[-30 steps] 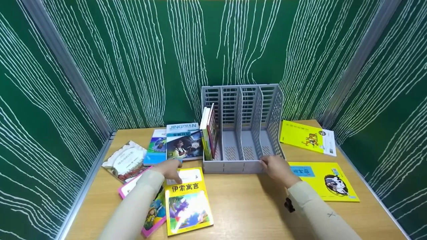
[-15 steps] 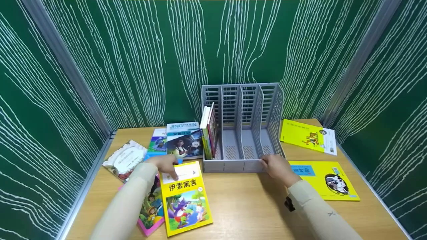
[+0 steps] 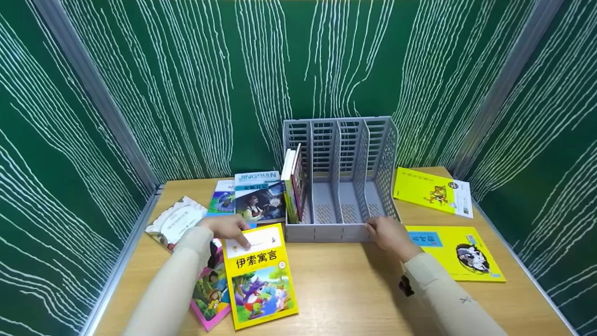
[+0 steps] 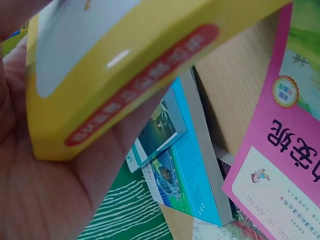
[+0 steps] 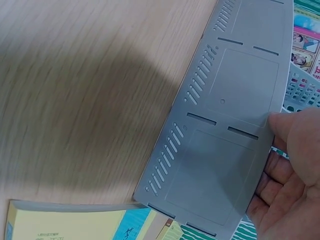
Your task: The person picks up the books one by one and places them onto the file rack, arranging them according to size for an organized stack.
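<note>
My left hand (image 3: 228,227) holds a yellow picture book (image 3: 263,298) by its top left corner, thumb on the cover. In the left wrist view the yellow book's spine (image 4: 142,82) lies across the palm. Under its left side is a pink-edged book (image 3: 207,298), partly hidden by the left arm. My right hand (image 3: 392,238) grips the front lip of a grey file rack (image 3: 322,233), near its right corner. The thumb presses on the rack's edge in the right wrist view, with the other fingers (image 5: 280,185) curled behind. Several books (image 3: 291,186) stand in the leftmost compartment.
Left of the rack lie a dark-covered book (image 3: 259,203), a blue book (image 3: 221,198) and a white-covered book (image 3: 179,219). Two yellow books, one behind (image 3: 429,191) and one in front (image 3: 459,261), lie to the right. Green panels (image 3: 196,93) enclose the wooden table (image 3: 340,289).
The left hand has moved slightly left and taken hold of the yellow book; the book's top edge has risen and tilted. The right hand stays on the rack.
</note>
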### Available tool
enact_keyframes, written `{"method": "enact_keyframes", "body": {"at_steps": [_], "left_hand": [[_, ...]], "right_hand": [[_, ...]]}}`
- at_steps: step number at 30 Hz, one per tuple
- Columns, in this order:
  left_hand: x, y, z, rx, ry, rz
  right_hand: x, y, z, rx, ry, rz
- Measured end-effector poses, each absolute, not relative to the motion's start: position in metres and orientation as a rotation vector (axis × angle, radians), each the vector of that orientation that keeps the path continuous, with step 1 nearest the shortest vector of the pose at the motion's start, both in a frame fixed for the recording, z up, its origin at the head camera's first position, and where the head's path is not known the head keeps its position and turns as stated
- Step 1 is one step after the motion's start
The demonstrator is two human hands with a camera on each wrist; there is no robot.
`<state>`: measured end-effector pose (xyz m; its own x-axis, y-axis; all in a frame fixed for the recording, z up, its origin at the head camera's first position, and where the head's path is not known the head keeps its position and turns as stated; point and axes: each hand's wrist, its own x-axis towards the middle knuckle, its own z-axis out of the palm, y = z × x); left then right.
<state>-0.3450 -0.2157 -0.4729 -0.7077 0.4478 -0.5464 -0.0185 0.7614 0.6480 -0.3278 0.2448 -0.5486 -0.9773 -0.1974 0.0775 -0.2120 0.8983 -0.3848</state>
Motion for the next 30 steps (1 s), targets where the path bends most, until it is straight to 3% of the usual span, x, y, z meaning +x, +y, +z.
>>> {"method": "enact_keyframes", "body": {"at_steps": [19,30], "left_hand": [[-0.351,-0.228,-0.472,0.385,1.959,1.112],[-0.35,-0.233,-0.475,0.458,1.947,1.484]], "right_hand": [[-0.324,0.243,-0.542,0.358,-3.061,0.543],[-0.314,0.235,-0.499,0.299,-2.933,0.654]]}}
